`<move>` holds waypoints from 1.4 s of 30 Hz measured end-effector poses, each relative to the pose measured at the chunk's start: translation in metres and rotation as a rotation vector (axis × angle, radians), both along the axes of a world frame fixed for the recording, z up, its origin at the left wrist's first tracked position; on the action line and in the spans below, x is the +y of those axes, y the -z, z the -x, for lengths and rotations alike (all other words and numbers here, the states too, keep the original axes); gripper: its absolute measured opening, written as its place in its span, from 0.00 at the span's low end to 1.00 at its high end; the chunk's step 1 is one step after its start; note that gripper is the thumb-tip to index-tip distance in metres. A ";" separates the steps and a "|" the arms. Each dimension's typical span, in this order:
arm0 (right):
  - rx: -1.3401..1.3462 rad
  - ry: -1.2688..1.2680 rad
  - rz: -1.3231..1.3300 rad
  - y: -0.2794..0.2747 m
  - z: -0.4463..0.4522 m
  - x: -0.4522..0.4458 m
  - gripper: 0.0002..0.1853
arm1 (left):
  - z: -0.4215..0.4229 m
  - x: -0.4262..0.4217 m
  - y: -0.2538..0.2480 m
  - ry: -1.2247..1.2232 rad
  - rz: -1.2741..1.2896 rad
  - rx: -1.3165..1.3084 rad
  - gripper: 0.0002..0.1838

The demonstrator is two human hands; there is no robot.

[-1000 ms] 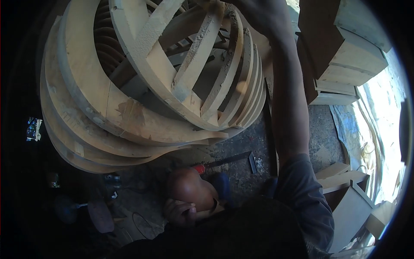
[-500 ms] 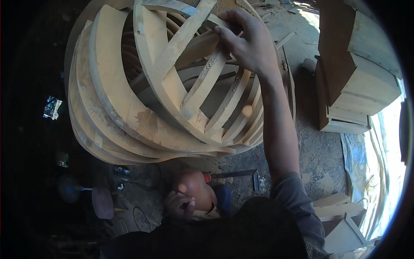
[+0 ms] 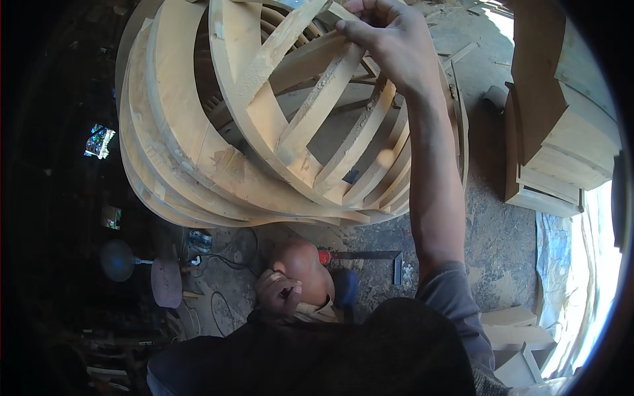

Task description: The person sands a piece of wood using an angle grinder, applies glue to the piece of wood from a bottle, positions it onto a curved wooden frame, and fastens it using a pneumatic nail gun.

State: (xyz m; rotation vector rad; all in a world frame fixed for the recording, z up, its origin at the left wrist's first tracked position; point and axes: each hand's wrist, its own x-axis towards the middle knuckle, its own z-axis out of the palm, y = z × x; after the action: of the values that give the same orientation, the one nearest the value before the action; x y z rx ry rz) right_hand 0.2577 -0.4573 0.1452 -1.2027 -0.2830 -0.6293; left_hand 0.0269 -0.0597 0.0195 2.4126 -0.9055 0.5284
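Observation:
A large rounded frame of curved wooden ribs (image 3: 231,168) fills the upper middle of the head view. My right hand (image 3: 389,43) reaches up to its slatted top, with thumb and fingers wrapped round the upper end of a rough-edged wooden slat (image 3: 320,99). My left hand (image 3: 279,290) rests by my bent knee (image 3: 300,261), its fingers curled; whether something small is between them is hidden.
On the floor lie a saw-like tool with a red end (image 3: 324,257) and a dark L-shaped bar (image 3: 370,255). Wooden box-like pieces (image 3: 561,145) stand at right, more (image 3: 518,336) below. Cables and a grinding-wheel-like disc (image 3: 166,282) are at lower left.
The view has shifted, so the ribbed frame sits higher and further right. My right hand has come fully into view, still at the slats. My left hand stays by the knee.

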 end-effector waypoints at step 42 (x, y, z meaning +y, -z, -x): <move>0.109 -0.697 0.254 0.094 0.162 0.218 0.20 | -0.045 0.048 -0.111 0.077 0.475 0.753 0.18</move>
State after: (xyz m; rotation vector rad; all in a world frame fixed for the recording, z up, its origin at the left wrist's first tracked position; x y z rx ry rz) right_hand 0.0960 -0.2388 0.0516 -1.2715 -0.6662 0.0823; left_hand 0.0724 -0.0112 0.1309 1.8870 -0.4640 -0.1907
